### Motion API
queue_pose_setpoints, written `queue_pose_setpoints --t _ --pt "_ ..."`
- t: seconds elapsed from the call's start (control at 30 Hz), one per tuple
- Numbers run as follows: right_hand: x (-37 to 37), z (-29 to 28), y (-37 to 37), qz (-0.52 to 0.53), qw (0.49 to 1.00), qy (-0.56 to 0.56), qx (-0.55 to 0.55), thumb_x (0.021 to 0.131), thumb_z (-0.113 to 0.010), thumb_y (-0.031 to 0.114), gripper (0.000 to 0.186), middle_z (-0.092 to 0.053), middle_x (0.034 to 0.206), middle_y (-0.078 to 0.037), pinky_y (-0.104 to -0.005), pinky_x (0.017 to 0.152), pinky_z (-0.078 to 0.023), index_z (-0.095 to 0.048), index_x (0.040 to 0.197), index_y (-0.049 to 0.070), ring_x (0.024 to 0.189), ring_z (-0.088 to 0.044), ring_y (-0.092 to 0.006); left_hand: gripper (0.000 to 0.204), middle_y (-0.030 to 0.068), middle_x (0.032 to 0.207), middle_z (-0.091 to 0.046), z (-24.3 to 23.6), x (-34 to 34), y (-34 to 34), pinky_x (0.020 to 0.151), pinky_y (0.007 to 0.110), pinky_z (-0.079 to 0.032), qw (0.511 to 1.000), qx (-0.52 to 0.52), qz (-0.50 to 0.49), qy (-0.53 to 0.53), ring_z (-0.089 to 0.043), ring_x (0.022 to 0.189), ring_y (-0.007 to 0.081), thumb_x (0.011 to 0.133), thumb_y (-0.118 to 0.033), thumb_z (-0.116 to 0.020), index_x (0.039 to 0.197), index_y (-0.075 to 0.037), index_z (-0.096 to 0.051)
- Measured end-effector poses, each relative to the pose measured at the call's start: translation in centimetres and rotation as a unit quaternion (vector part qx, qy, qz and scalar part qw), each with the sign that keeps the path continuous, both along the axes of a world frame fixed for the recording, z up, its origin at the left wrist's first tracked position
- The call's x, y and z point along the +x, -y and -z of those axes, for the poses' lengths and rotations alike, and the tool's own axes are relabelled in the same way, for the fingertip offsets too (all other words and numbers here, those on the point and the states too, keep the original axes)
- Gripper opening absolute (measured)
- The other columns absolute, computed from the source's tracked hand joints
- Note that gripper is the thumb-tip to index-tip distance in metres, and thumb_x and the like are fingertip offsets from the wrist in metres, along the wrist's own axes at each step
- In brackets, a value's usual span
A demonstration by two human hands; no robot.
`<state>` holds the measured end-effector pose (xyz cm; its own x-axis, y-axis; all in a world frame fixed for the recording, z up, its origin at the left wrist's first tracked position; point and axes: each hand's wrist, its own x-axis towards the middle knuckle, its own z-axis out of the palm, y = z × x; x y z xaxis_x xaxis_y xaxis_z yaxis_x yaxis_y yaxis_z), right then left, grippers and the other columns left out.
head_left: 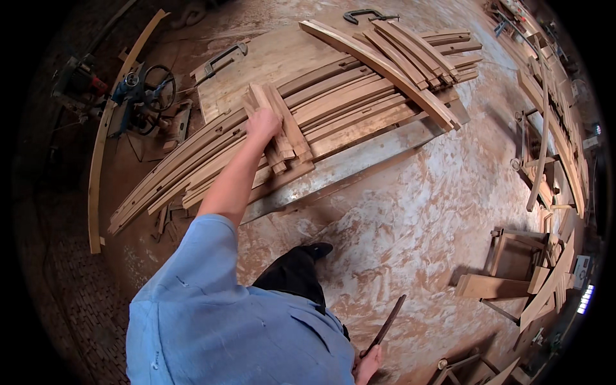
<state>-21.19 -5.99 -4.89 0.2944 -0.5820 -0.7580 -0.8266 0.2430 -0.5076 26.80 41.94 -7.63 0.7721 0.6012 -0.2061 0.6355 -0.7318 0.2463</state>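
Note:
My left hand [264,123] is stretched out over the workbench, with its fingers closed round a short wooden slat [260,96]. A few more short slats [292,131] lie next to it, across the long curved wooden rails [346,102] piled on the bench. Low in the view, by my side, my right hand [367,366] is closed round the lower end of a long, thin, dark bar [388,324]. That bar points up and away from me, and its exact kind is hard to make out.
More curved pieces [410,54] lie stacked at the bench's far right, near a C-clamp [369,15]. Another clamp [221,61] sits on a plywood sheet [215,96]. A machine with a handwheel [159,86] stands left. Wooden frames [507,256] stand on the dusty floor at right.

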Motion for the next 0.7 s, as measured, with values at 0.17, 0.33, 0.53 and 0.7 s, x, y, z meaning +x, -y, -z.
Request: queue_pose_setpoints --t 0.17,0.33,0.53,0.7 --pt "-2.7 0.8 -0.7 -0.025 1.0 0.016 0.0 0.102 -0.04 0.033 0.034 -0.038 0.055 0.0 -0.0269 0.03 -0.025 -0.042 0.077 0.011 0.034 -0.034 -0.0112 0.044 0.024 0.105 -0.068 0.4 0.0 -1.8 0.089 0.043 -0.05 0.991 -0.092 -0.056 0.082 -0.065 0.103 0.0364 0.081 -0.032 -0.061 0.106 0.003 -0.066" --pt "-5.7 0.3 -2.1 0.032 0.999 0.016 -0.001 0.102 -0.041 0.031 0.03 -0.038 0.056 0.001 -0.0269 0.03 -0.025 -0.047 0.082 0.009 0.034 -0.033 -0.0103 0.03 0.0147 0.094 -0.068 -2.6 -3.5 4.7 0.073 0.034 -0.053 0.857 -0.435 0.056 0.272 -0.067 0.081 0.0198 0.087 -0.019 -0.058 0.106 0.005 -0.06" --pt "-14.4 0.5 -3.6 0.098 0.991 0.085 -0.018 0.102 -0.042 0.029 0.029 -0.043 0.058 0.002 -0.0258 0.032 -0.027 -0.059 0.115 0.01 0.037 -0.037 -0.0082 0.028 0.013 0.097 -0.066 -7.6 -12.9 21.8 0.065 0.03 -0.058 0.637 -0.721 0.21 0.172 -0.067 0.074 0.019 0.096 -0.014 -0.053 0.119 0.002 -0.048" --pt "-24.9 -0.6 -7.8 0.232 0.965 0.124 0.002 0.103 -0.04 0.031 0.034 -0.043 0.061 0.002 -0.025 0.03 -0.027 -0.055 0.129 0.017 0.037 -0.037 -0.0075 0.048 0.0092 0.081 -0.061 -9.7 -26.7 35.0 0.062 0.029 -0.054 0.526 -0.808 0.265 0.004 -0.063 0.069 0.0182 0.102 -0.036 -0.043 0.137 -0.004 -0.043"
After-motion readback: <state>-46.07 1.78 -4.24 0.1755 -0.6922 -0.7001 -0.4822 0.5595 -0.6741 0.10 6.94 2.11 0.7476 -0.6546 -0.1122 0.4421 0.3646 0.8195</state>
